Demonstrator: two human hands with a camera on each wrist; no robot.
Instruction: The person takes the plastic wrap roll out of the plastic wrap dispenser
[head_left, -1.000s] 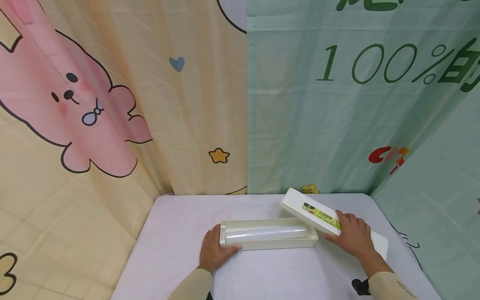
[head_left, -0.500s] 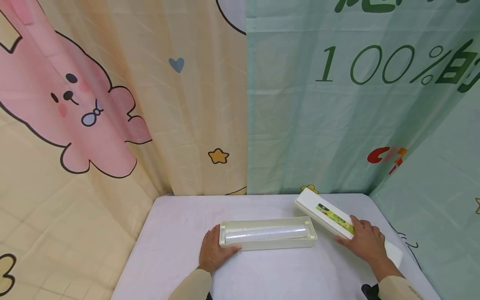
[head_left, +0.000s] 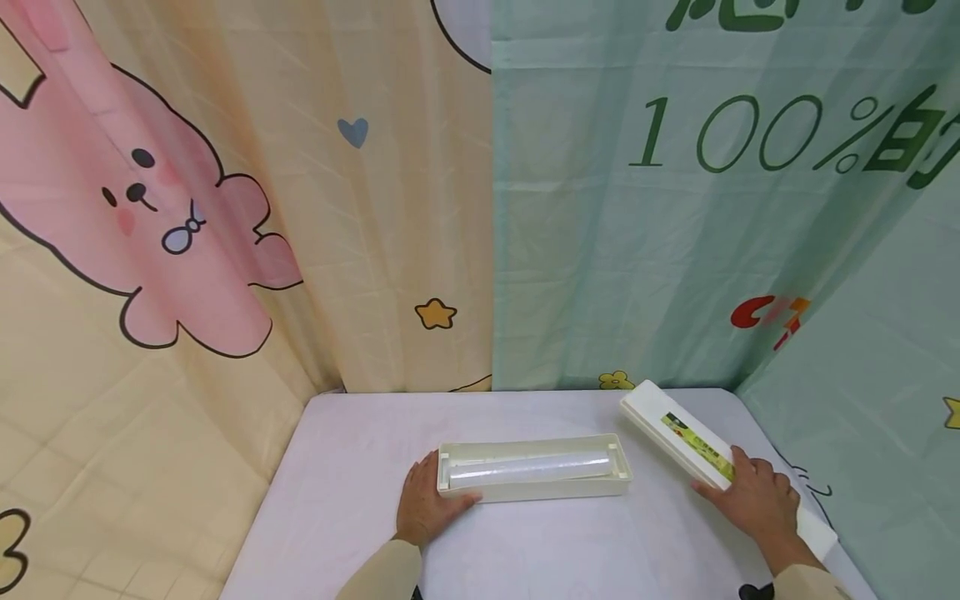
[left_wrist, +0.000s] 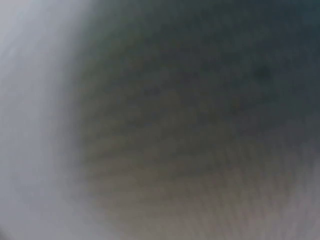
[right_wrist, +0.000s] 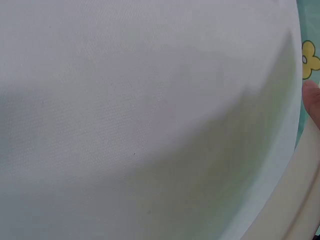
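Oblong box (head_left: pixel 555 491), glossy roll (head_left: pixel 531 470) inside, slim lid (head_left: pixel 686 440)

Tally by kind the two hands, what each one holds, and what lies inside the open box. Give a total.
Hands: 2, left hand and right hand
Open long box: 1
White lid with label: 1
Roll of plastic film: 1
Total: 5

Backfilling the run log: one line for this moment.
left hand: grips box at left end | right hand: grips labelled lid, apart from box | box: open, pale roll inside
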